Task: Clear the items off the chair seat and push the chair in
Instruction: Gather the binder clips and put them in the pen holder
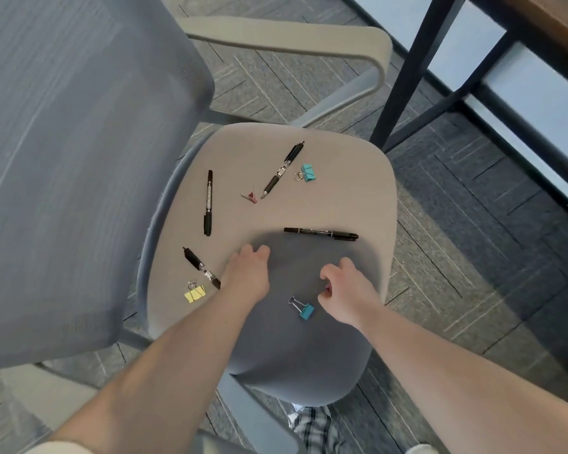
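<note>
The grey chair seat (325, 198) carries several small items. Two black markers (208, 203) (321, 233) and two black pens (282, 168) (199, 265) lie on it. There is also a teal binder clip (307, 173), a small red clip (250, 195), a yellow binder clip (194, 292) and a blue binder clip (304, 309). My left hand (248, 270) hovers over the seat with its fingers loosely curled and nothing in it; it covers the tip of the near pen. Beside the blue clip, my right hand (345, 290) has its fingers pinched on a small red thing.
The chair's blue-grey mesh backrest (73, 158) fills the left. A grey armrest (309, 37) arches at the top. Black desk legs (404, 70) and a wooden desktop (551, 24) stand at the upper right. Grey carpet lies all around.
</note>
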Available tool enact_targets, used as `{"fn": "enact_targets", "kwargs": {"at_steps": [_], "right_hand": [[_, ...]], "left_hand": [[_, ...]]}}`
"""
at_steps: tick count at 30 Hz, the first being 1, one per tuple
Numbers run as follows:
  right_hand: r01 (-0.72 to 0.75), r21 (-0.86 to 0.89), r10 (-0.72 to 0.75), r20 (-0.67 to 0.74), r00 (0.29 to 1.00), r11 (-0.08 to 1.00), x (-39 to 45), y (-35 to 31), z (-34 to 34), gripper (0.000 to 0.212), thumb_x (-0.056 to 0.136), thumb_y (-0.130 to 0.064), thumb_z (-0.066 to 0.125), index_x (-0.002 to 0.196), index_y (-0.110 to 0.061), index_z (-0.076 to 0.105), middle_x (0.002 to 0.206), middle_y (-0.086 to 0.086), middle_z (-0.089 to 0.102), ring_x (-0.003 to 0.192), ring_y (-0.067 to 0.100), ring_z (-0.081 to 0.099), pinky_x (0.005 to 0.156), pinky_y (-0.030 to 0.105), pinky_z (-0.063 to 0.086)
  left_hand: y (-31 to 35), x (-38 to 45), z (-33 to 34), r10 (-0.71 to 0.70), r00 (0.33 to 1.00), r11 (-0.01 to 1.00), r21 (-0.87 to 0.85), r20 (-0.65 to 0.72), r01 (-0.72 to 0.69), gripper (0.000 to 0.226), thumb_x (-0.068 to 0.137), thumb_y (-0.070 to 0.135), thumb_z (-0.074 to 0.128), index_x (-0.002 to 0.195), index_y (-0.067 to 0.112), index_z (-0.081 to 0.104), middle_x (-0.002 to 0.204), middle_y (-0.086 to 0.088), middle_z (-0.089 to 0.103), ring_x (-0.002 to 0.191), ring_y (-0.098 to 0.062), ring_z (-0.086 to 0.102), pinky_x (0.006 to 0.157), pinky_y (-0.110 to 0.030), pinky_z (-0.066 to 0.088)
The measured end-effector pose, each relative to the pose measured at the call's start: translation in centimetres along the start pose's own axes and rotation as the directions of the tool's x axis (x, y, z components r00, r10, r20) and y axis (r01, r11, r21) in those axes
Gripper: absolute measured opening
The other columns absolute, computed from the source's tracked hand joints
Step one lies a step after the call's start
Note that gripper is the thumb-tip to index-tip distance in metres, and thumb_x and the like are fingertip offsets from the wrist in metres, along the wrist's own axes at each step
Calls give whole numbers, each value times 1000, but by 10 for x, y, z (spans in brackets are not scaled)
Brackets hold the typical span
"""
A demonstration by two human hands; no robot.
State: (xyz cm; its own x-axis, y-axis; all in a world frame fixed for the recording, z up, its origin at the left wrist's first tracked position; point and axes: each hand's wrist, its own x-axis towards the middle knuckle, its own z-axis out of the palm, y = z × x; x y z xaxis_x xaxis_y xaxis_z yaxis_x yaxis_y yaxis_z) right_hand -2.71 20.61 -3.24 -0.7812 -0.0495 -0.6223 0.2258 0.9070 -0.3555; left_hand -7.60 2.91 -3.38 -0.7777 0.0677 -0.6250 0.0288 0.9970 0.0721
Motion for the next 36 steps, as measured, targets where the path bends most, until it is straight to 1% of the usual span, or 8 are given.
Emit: {"fn": "enact_targets", "kwargs": {"at_steps": [5, 9, 12, 16, 20, 23, 32, 36], "right_hand": [[-66, 43, 65, 30, 997, 997, -6, -14, -2, 8, 91, -13, 42, 84, -11, 45, 97, 5, 35, 74, 29, 47, 71, 35, 44], [-49, 91, 40, 89, 995, 995, -12, -25, -2, 1, 86, -14, 42, 86, -13, 42, 100, 10, 49, 81, 29, 47, 75, 36, 44], [-13, 40, 6, 156, 988, 999, -18, -31, 3, 25, 87, -29, 52, 106, -16, 44, 110, 10, 53, 91, 32, 55, 78, 37, 48], [31, -101, -14, 162, 987, 994, -20, -40, 11, 49, 88, -34, 62, 125, -15, 38, 119, 14, 50, 106, 34, 57, 79, 37, 48], [42, -158, -18, 145, 989, 987, -19, -46, 21, 46, 90, -28, 63, 125, -12, 38, 121, 15, 47, 106, 36, 58, 75, 38, 47], [46, -171, -27, 114, 993, 984, -19, -47, 29, 39, 92, -20, 57, 126, -11, 38, 122, 15, 48, 107, 35, 59, 80, 39, 49], [6, -84, -1, 57, 998, 996, -4, -53, 33, 26, 93, -21, 51, 115, -8, 52, 118, 10, 49, 106, 32, 59, 79, 33, 47], [-18, -14, 18, 33, 999, 1000, 3, -54, 27, 8, 91, -23, 48, 89, -18, 54, 100, 6, 45, 82, 30, 53, 71, 28, 43]], "left_hand": [[-7, -13, -6, -60, 998, 973, -225, -37, 50, 26, 85, 21, 45, 104, 4, 51, 111, -15, 49, 100, -36, 54, 89, -43, 48], [-27, -29, -11, -151, 987, 954, -269, -44, 134, 28, 88, 21, 40, 99, 1, 57, 98, -7, 39, 98, -34, 55, 83, -36, 44], [-54, -39, -15, -203, 979, 945, -262, 1, 196, 18, 89, 15, 41, 83, 5, 55, 104, -15, 54, 88, -35, 55, 73, -29, 42], [-82, -52, -14, -246, 969, 947, -210, 24, 245, 22, 92, 16, 41, 111, 6, 44, 116, -17, 62, 106, -37, 59, 79, -37, 44], [-93, -56, -7, -199, 980, 966, -170, -12, 194, 38, 88, 27, 59, 113, 8, 38, 108, -13, 63, 98, -35, 62, 69, -35, 42], [-92, -54, -3, -229, 973, 962, -152, -4, 226, 44, 88, 26, 63, 119, 9, 37, 115, -17, 57, 102, -36, 60, 74, -35, 43], [-98, -33, 18, -205, 977, 967, -140, 65, 212, 40, 93, 20, 49, 130, 12, 36, 120, -21, 46, 103, -38, 56, 89, -45, 50], [-97, -27, 19, -150, 986, 977, -141, 67, 158, 41, 90, 11, 49, 129, 9, 35, 114, -18, 58, 100, -35, 59, 77, -40, 47]]}}
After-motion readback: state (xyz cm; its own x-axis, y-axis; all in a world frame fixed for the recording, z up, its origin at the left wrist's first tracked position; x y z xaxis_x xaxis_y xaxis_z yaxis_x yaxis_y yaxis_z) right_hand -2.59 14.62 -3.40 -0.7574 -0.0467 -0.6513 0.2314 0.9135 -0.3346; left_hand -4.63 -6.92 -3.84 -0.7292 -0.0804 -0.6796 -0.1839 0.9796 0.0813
